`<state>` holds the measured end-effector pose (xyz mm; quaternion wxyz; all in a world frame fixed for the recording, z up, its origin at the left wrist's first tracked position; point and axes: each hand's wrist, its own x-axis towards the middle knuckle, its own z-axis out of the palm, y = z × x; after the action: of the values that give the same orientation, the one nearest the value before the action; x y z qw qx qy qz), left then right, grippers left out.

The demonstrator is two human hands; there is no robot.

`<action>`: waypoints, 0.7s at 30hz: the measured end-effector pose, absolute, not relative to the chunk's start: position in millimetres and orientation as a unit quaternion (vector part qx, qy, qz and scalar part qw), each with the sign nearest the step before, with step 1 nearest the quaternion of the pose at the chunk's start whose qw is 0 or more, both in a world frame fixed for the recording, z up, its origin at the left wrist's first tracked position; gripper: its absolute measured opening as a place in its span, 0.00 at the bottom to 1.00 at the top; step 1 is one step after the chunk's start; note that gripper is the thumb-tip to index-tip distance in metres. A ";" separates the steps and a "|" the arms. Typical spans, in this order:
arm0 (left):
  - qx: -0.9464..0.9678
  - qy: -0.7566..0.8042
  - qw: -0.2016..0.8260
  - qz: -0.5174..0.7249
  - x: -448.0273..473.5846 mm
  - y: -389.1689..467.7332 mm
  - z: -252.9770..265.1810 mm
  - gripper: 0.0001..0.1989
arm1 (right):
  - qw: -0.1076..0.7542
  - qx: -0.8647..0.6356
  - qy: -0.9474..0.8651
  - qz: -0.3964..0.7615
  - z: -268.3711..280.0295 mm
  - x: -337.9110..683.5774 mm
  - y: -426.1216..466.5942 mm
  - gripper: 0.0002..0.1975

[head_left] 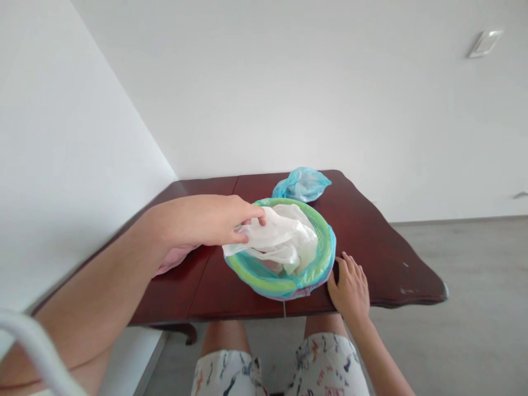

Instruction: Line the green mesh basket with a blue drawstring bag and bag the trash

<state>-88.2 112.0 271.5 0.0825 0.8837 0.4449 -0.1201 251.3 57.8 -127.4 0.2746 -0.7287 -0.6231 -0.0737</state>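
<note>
fingers of your left hand (pixel 220 220) grip the white bag (pixel 284 228), mostly inside the green basket (pixel 329 247) by the counter's (pixel 383 269) front edge; pinch lightly to avoid tearing, your right hand (pixel 350 287) resting spread there.

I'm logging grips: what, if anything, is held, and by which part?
Left hand: the white bag, apparently by its left end. Right hand: nothing visibly held.
</note>
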 end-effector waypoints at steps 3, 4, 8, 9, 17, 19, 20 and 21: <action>0.896 0.426 0.112 -0.060 -71.4 125.6 270.4 0.22 | 0.274 -0.727 -0.625 -0.072 -127.8 251.1 57.4 0.28; 0.899 0.417 0.127 -0.032 -65.4 130.3 267.0 0.21 | 0.275 -0.727 -0.626 -0.071 -128.0 251.3 57.4 0.28; 0.925 0.318 0.207 0.004 -48.6 145.3 238.0 0.23 | 0.277 -0.726 -0.626 -0.067 -128.4 252.3 57.0 0.28; 0.931 0.296 0.213 -0.012 -46.7 147.7 228.4 0.24 | 0.277 -0.726 -0.626 -0.067 -128.4 252.5 57.0 0.28; 0.917 0.288 0.206 -0.185 -37.9 162.6 161.2 0.21 | 0.277 -0.726 -0.626 -0.059 -126.1 252.1 56.1 0.28; 0.906 0.283 0.242 -0.201 -36.7 169.7 158.3 0.20 | 0.279 -0.726 -0.626 -0.055 -125.8 252.6 56.1 0.28; 0.902 0.283 0.257 -0.200 -37.7 173.1 161.2 0.19 | 0.280 -0.726 -0.626 -0.054 -125.7 252.8 56.1 0.28; 0.900 0.281 0.271 -0.196 -39.9 175.5 167.3 0.19 | 0.280 -0.726 -0.626 -0.053 -125.5 253.0 56.1 0.28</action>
<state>-39.9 175.5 167.3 0.2709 0.8996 0.2812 -0.1958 253.0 56.1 -125.5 0.2799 -0.7259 -0.6260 -0.0532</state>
